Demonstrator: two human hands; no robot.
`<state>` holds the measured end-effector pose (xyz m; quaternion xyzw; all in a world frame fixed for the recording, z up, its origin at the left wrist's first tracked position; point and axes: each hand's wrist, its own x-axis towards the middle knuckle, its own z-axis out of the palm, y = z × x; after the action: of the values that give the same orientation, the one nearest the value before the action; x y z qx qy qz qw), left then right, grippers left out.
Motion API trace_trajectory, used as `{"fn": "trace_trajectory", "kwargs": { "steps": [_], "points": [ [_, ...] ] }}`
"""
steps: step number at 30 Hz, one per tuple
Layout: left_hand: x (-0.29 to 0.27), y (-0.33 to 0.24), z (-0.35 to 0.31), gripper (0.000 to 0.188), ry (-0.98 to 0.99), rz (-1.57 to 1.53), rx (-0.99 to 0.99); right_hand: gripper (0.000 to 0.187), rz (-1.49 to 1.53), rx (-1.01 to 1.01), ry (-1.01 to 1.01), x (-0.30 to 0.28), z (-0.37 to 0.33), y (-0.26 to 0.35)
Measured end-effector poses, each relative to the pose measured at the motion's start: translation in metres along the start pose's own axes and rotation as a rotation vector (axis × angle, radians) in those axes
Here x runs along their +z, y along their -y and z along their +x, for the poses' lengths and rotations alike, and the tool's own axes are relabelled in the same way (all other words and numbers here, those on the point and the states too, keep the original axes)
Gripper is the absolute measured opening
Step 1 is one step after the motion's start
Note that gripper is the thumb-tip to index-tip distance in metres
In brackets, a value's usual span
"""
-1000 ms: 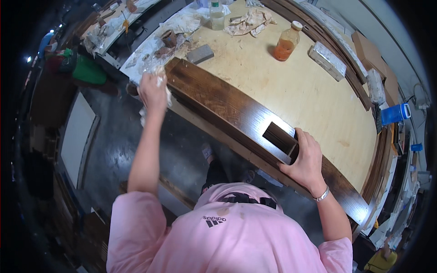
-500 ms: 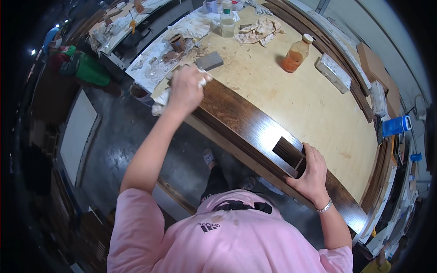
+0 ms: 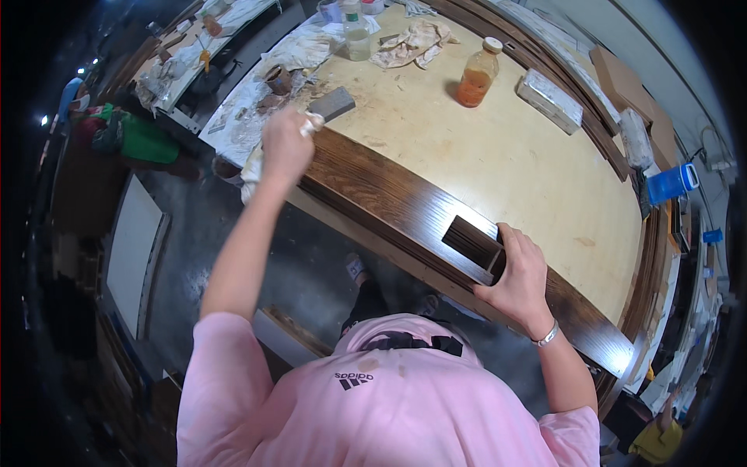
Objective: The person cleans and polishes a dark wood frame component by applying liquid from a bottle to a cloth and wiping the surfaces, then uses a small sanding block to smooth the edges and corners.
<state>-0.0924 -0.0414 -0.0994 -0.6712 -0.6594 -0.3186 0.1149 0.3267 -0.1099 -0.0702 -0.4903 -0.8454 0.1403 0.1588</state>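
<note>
A long, glossy dark-brown wooden board (image 3: 389, 183) lies slantwise along the table's near edge, with a rectangular cutout (image 3: 469, 240) toward its right part. At the board's far left end is my left hand (image 3: 286, 148), closed around a bunched white cloth (image 3: 250, 173). Some of the cloth hangs below the hand and a bit shows past the fingers. My right hand (image 3: 520, 272) spans the board beside the cutout, thumb on the near side and fingers over the far edge.
On the pale tabletop (image 3: 545, 179) are a grey block (image 3: 332, 103), a bottle of orange liquid (image 3: 478, 74), a clear bottle (image 3: 356, 35), a crumpled stained cloth (image 3: 416, 44) and a wrapped block (image 3: 549, 101). Dark wood strips (image 3: 599, 132) line the far edge. A person in green (image 3: 144, 136) stands at left.
My left hand, with the white cloth, has moved a little left at the board's end. My right hand keeps its place by the cutout. The whole view has shifted slightly.
</note>
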Motion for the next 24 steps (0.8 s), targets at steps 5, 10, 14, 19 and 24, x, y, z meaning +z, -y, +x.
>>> {"fn": "trace_trajectory", "kwargs": {
  "steps": [5, 10, 14, 19, 24],
  "points": [
    [-0.004, -0.196, -0.100, 0.022, 0.091, -0.391, 0.259, 0.086, 0.010, 0.015, 0.034, 0.002, 0.001, -0.001],
    [-0.010, -0.140, -0.080, 0.013, 0.002, -0.335, 0.172, 0.085, 0.007, -0.010, -0.024, 0.001, -0.001, -0.003],
    [-0.026, -0.040, -0.057, 0.008, -0.101, -0.032, -0.131, 0.083, 0.036, -0.022, -0.028, 0.005, 0.001, -0.003],
    [-0.008, -0.154, -0.092, 0.018, -0.017, -0.212, 0.141, 0.082, 0.030, -0.015, -0.024, 0.005, -0.001, -0.004],
    [-0.014, -0.196, -0.106, 0.019, 0.085, -0.304, 0.177, 0.081, 0.040, -0.037, -0.028, 0.003, 0.001, 0.000]
  ]
}}
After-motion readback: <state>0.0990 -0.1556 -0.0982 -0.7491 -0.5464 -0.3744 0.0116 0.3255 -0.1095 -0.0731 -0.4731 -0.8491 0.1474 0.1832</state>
